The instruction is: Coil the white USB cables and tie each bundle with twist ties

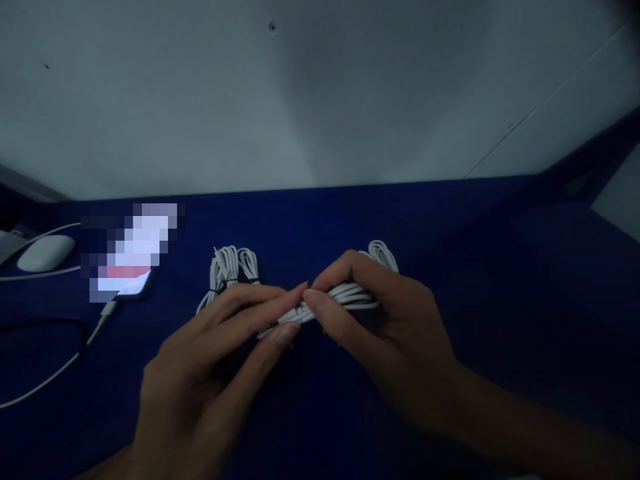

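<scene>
A folded bundle of white cable (350, 295) is held between my two hands, above the blue table. My left hand (205, 367) pinches its left end between thumb and fingers. Thumb and forefinger of my right hand (400, 333) close on the bundle's middle, and the other fingers are partly hidden behind it. Behind my left hand lie white cable bundles (230, 263) with dark ties round them. Another white cable coil (383, 253) shows just beyond my right hand, most of it covered by the hand.
On the left, a phone with a lit, blurred-out screen (137, 253) has a white charging cable (95, 330) plugged into it. A white rounded case or mouse (47, 253) sits farther left. The blue tabletop (310, 413) runs back to a pale wall (210, 120).
</scene>
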Motion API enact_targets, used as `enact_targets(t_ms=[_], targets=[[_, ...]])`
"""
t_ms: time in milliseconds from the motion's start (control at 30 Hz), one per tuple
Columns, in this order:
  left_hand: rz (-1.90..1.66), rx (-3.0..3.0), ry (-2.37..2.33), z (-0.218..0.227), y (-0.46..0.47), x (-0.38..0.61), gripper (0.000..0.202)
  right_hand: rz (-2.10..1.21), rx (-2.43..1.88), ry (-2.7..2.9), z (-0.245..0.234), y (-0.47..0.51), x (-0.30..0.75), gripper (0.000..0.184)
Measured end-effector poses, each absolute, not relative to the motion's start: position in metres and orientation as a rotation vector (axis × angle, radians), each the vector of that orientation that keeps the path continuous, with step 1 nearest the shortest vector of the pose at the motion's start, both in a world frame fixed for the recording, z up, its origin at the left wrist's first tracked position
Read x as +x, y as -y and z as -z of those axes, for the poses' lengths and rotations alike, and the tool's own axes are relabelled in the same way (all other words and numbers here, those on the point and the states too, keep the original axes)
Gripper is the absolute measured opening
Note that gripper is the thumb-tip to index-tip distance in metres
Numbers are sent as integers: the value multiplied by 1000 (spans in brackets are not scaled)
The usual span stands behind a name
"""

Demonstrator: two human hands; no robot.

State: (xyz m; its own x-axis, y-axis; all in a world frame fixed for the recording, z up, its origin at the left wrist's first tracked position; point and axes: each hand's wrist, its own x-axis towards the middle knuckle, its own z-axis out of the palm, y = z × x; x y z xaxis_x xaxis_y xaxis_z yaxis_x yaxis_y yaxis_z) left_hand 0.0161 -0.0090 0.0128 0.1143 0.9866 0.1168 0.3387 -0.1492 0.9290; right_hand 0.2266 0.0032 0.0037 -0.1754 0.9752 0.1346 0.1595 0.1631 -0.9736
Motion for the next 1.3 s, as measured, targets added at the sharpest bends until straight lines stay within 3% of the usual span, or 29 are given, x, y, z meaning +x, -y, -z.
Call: enact_targets(t_ms=[300,500,800,1300], targets=[[-1096,1739,-1343,-17,6,14,25,-1286,-1032,1399,-6,-5,229,16],[-1158,1751,-1331,-15,5,11,20,-1346,-1017,1459,-2,-8,230,6],[-1189,1677,-1317,-15,5,14,24,-1523,-956,1598,-5,-7,231,5],[-1102,1716,-1342,-12,5,12,22,-1320,-1012,1742,-3,-8,227,13]])
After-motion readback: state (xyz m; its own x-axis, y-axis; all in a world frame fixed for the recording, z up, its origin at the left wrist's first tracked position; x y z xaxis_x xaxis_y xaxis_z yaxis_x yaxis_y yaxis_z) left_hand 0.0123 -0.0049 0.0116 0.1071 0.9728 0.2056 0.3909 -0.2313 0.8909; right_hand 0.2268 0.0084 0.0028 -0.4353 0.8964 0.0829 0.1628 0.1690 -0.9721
